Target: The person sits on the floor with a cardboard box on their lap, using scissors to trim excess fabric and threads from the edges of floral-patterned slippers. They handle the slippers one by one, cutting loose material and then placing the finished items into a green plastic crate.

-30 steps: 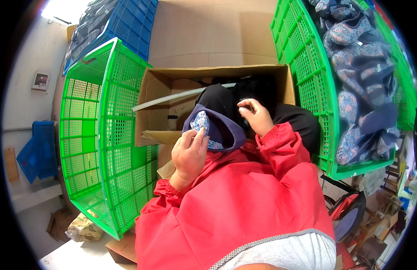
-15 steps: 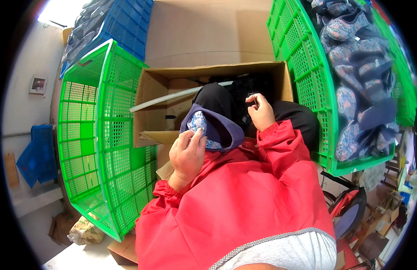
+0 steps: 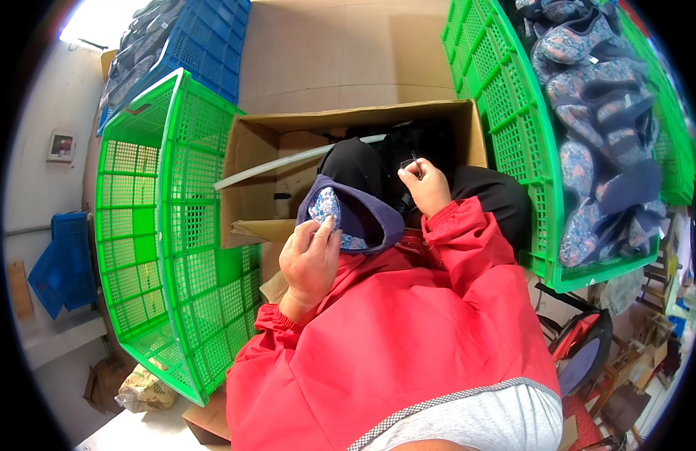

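Over my lap, my left hand [image 3: 310, 259] pinches the near edge of a navy cloth upper [image 3: 385, 218] with a blue floral part, shaped like a slipper. Its wide opening faces up, and the floral piece stands up just beyond my fingertips. To the right, apart from the cloth, my right hand [image 3: 427, 184] is closed around a small dark tool [image 3: 412, 160] with thin tips, which looks like thread snips. My fingers cover most of it.
An open cardboard box [image 3: 246, 154] with dark contents and a white strip [image 3: 288, 161] lies beyond my knees. At left stands a green crate [image 3: 205, 225], with a blue crate [image 3: 209, 49] behind. The right green crate [image 3: 506, 113] holds several floral-and-navy cloth pieces [image 3: 577, 165].
My right hand has shifted slightly left with the small tool, which shows more plainly now. My left hand keeps its pinch on the cloth, and the whole view has moved a little.
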### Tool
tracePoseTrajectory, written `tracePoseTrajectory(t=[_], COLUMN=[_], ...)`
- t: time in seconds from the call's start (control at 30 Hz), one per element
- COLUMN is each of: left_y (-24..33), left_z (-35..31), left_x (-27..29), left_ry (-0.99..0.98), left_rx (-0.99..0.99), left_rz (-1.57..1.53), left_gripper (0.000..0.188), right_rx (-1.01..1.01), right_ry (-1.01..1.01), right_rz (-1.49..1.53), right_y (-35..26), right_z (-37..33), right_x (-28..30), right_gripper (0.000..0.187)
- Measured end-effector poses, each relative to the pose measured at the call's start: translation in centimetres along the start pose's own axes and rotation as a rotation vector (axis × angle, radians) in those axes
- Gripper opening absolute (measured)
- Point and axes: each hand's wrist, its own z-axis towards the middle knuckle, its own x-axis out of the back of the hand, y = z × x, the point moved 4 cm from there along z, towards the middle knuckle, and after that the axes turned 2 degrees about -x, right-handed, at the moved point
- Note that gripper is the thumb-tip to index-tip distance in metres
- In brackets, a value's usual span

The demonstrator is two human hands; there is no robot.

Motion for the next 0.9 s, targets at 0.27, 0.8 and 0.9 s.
tracePoseTrajectory(t=[0.27,0.8,0.9], left_y=[0.2,0.2,0.2], left_z=[0.1,-0.1,-0.2], left_x=[-0.1,-0.3,-0.4], left_ry=[-0.022,-0.028,-0.056], left_rx=[-0.001,-0.009,-0.008], left_rz=[-0.014,-0.005,0.026], left_gripper=[0.032,0.029,0.028], right_rx=[-0.107,0.061,0.055], right_ry=[-0.472,-0.297,-0.448], right_rz=[0.239,0.259,0.138], right_y=[-3.1,-2.0,-8.4], right_z=[-1.8,-0.9,-2.6], right_x=[-2.3,-0.9,-1.2], right_gripper=[0.023,0.031,0.048])
